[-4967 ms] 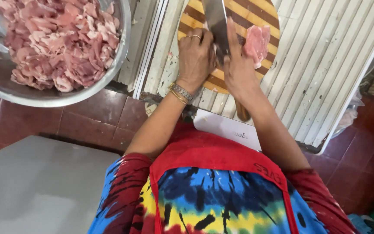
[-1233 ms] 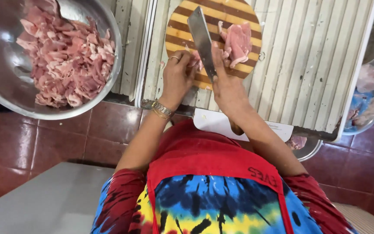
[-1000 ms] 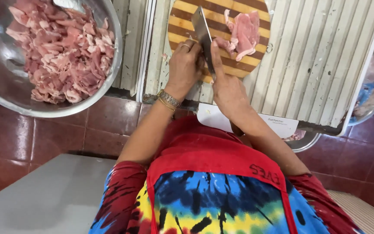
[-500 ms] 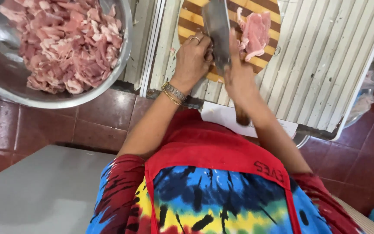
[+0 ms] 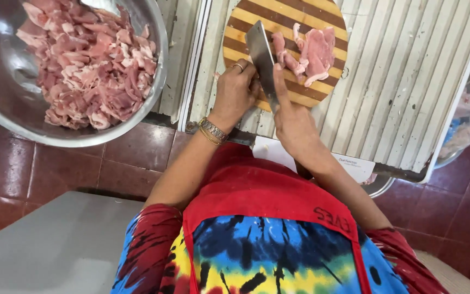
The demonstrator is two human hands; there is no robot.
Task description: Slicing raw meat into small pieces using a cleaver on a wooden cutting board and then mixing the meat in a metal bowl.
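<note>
A: What is shown to have changed over the last half second?

B: The cleaver has been brought down from its raised position and is now set edge-down on the round striped cutting board, just left of the raw meat piece. A thin strip is seen partly separated along the blade's right face.

A: How are the hands placed?

B: The right hand is closed around the cleaver handle, with its forefinger laid straight along the spine. The left hand is curled with its fingers bent inward against the blade's left face; whether a slice is pinched beneath them cannot be told.

A: Where does the meat lie relative to the fingers?

B: The uncut piece lies beyond and to the right of the fingers, on the far half of the board. Already sliced meat is heaped in the steel bowl, well to the left of them.

A: What is implied for the slicing?

B: Another cut is judged complete; most of the piece remains.
</note>
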